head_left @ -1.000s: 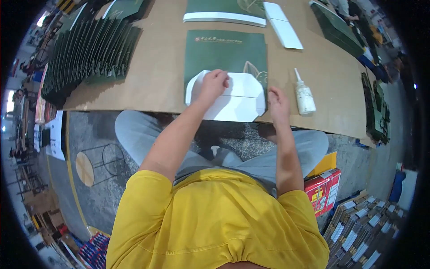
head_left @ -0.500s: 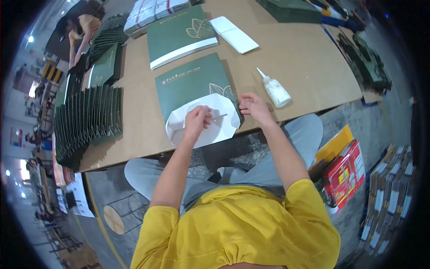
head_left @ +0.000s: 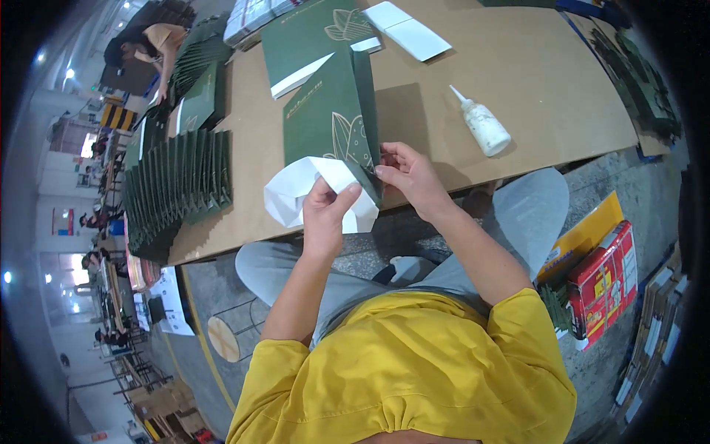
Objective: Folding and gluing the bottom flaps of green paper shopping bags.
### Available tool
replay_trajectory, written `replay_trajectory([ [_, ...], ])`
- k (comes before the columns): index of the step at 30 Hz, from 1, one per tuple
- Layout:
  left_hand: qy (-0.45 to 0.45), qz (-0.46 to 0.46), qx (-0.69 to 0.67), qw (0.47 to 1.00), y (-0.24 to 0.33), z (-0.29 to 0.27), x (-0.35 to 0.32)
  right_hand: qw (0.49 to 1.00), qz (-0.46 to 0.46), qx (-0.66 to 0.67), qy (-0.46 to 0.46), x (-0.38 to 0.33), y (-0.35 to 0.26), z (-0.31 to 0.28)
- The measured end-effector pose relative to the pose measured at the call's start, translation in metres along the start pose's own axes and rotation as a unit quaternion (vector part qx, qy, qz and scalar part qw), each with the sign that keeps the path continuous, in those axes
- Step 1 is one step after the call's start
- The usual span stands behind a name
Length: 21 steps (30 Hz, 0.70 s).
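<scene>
A dark green paper bag point(head_left: 333, 111) with a pale leaf print is lifted at its near end off the brown table point(head_left: 532, 74). Its white bottom flaps point(head_left: 296, 189) are folded open toward me. My left hand point(head_left: 325, 214) pinches the white flap at the bag's bottom. My right hand point(head_left: 410, 174) grips the bag's lower right corner beside it. A white glue bottle point(head_left: 482, 122) lies on the table just right of my right hand.
A row of folded green bags point(head_left: 174, 189) stands at the table's left. More flat green bags point(head_left: 303, 33) and white card pieces point(head_left: 410, 29) lie at the back. Another person point(head_left: 151, 44) works far left. Red boxes point(head_left: 606, 274) sit on the floor to the right.
The bag lay flat with both hands pressing its white bottom flaps. Now both hands have lifted its near end and the flaps hang open.
</scene>
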<state>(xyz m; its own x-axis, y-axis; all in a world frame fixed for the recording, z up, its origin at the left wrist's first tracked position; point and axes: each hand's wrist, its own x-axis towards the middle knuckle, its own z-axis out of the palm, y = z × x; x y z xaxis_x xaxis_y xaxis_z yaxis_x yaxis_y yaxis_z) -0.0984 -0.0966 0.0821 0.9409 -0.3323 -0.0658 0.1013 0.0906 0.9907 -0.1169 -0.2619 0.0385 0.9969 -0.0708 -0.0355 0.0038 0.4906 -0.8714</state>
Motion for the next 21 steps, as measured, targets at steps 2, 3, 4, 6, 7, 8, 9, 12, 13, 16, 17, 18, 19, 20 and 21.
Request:
replay_trajectory([
  [2, 0.030, 0.007, -0.053, 0.998, 0.010, -0.006, -0.013, 1.000, -0.013, -0.007, -0.012, -0.004, -0.007, 0.016],
  [3, 0.037, 0.009, -0.050, 0.998, 0.012, -0.011, -0.017, 0.999, -0.029, -0.019, -0.015, -0.005, -0.009, 0.022],
  [4, 0.048, 0.009, -0.069, 0.996, 0.012, -0.017, -0.021, 0.999, -0.026, -0.017, -0.022, -0.006, -0.009, 0.028],
  [6, 0.073, 0.014, -0.093, 0.993, 0.014, -0.023, -0.028, 0.998, -0.048, -0.048, 0.005, -0.006, -0.009, 0.037],
  [7, 0.079, 0.014, -0.095, 0.992, 0.015, -0.024, -0.029, 0.998, -0.045, -0.049, 0.000, -0.006, -0.010, 0.040],
  [8, 0.077, 0.016, -0.104, 0.991, 0.017, -0.025, -0.030, 0.998, -0.042, -0.047, 0.007, -0.005, -0.011, 0.042],
  [9, 0.075, 0.018, -0.113, 0.991, 0.017, -0.025, -0.030, 0.998, -0.039, -0.045, 0.014, -0.005, -0.011, 0.044],
  [12, 0.088, 0.015, -0.123, 0.988, 0.015, -0.025, -0.031, 0.997, -0.036, -0.056, 0.026, -0.003, -0.008, 0.046],
  [13, 0.090, 0.014, -0.127, 0.988, 0.016, -0.024, -0.030, 0.997, -0.034, -0.059, 0.025, -0.002, -0.008, 0.046],
  [16, 0.084, 0.013, -0.130, 0.988, 0.020, -0.022, -0.027, 0.997, -0.038, -0.065, 0.036, 0.001, -0.009, 0.045],
  [17, 0.082, 0.009, -0.125, 0.989, 0.021, -0.023, -0.025, 0.997, -0.035, -0.055, 0.036, 0.002, -0.011, 0.046],
  [18, 0.079, 0.005, -0.120, 0.990, 0.021, -0.024, -0.024, 0.998, -0.033, -0.045, 0.037, 0.003, -0.013, 0.046],
  [19, 0.080, 0.006, -0.121, 0.989, 0.023, -0.023, -0.023, 0.998, -0.033, -0.046, 0.035, 0.004, -0.014, 0.046],
  [20, 0.082, 0.009, -0.124, 0.989, 0.024, -0.023, -0.022, 0.998, -0.032, -0.045, 0.037, 0.005, -0.015, 0.046],
  [21, 0.083, 0.011, -0.127, 0.988, 0.025, -0.022, -0.022, 0.998, -0.031, -0.043, 0.039, 0.006, -0.016, 0.046],
])
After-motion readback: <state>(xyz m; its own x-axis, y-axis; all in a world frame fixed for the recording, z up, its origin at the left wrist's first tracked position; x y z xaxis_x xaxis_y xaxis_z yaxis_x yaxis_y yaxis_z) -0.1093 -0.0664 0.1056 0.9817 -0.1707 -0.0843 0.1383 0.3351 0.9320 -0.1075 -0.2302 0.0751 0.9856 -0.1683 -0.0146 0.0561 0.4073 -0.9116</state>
